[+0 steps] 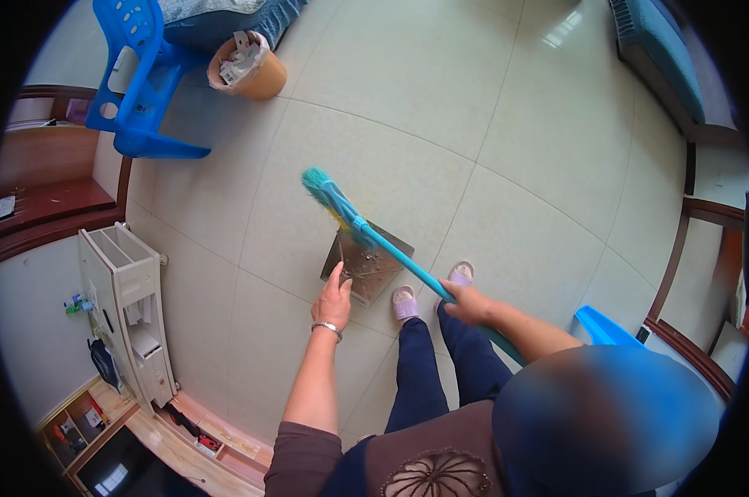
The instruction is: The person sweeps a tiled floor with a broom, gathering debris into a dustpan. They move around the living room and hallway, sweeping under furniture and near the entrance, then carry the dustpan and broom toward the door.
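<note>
My right hand [467, 305] is closed around the turquoise handle of a broom [403, 258]. The broom slants up and left, its green bristle head off the floor beyond the dustpan. Just below it is a dark dustpan [368, 277] with grey dust and bits of debris in it. At its left edge, my left hand [332, 302] has its fingers closed on what looks like the dustpan's thin handle; the palm side is hidden. A bracelet circles that wrist. My feet, in pale purple slippers [405, 304], stand to the right of the dustpan.
A blue plastic chair [147, 108] and a lined waste bin [263, 74] holding rubbish stand at the far left. On the left is a narrow white rolling cabinet [147, 290]. Blue-grey upholstered furniture [660, 58] sits far right; a blue plastic object [608, 327] lies at right.
</note>
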`<action>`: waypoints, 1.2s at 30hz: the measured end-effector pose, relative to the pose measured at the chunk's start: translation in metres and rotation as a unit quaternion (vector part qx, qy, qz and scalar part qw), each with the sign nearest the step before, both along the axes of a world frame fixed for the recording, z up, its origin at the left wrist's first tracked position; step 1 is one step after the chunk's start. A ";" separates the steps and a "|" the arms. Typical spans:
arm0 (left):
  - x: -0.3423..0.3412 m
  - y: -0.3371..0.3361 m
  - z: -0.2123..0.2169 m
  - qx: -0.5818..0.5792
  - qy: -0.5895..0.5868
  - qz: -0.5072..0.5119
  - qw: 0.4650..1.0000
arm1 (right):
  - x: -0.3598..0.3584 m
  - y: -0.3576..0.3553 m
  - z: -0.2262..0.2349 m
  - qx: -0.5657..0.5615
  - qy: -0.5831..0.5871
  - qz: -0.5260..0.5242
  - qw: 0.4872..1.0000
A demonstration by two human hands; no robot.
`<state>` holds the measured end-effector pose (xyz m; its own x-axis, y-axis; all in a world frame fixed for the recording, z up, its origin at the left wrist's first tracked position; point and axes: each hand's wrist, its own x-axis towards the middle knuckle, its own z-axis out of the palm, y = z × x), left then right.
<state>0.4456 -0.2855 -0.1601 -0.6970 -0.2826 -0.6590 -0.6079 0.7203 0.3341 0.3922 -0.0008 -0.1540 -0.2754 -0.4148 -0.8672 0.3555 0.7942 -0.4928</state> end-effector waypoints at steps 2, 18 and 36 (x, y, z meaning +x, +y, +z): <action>-0.011 0.005 0.002 -0.006 -0.010 -0.016 1.000 | 0.011 0.022 -0.022 -0.017 0.134 0.013 0.991; -0.004 0.007 0.013 0.015 0.008 -0.030 0.999 | 0.039 0.039 0.019 0.079 0.019 -0.109 0.991; 0.016 0.014 0.007 0.016 -0.008 -0.149 0.989 | 0.142 0.056 -0.009 0.052 0.109 -0.141 0.983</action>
